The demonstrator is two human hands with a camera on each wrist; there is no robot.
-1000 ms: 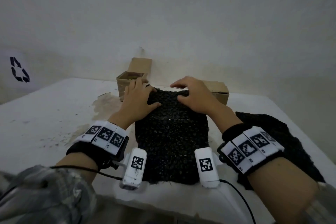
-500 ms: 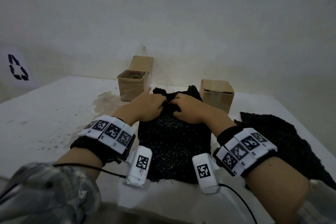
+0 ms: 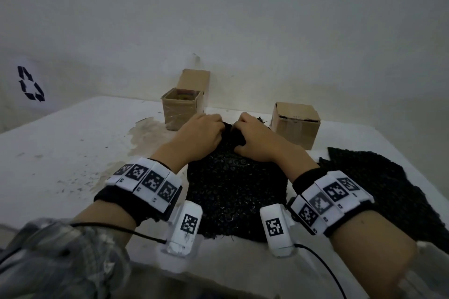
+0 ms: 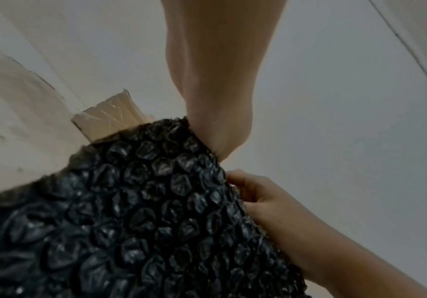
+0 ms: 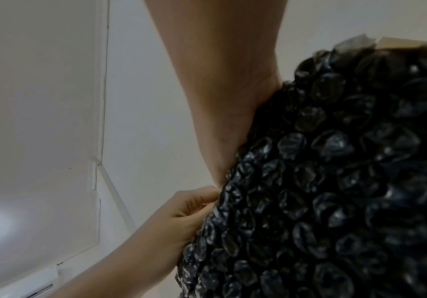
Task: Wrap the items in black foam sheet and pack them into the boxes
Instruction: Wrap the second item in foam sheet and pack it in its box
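A black bubbled foam sheet lies lengthwise on the white table in front of me. Its far end is bunched into a hump. My left hand and right hand sit side by side on that hump, fingers curled into the sheet's far edge. In the left wrist view the sheet fills the lower frame, with the right hand gripping its side. The right wrist view shows the left hand pinching the sheet. Whatever is inside the fold is hidden.
An open cardboard box with something inside stands at the back left, just beyond my left hand. A closed cardboard box stands at the back right. A second black sheet lies flat on the right. The wall runs close behind the boxes.
My hands went from lying flat on the sheet's far end to curling into it. They have gathered that end into a tighter hump, and both boxes now show behind it.
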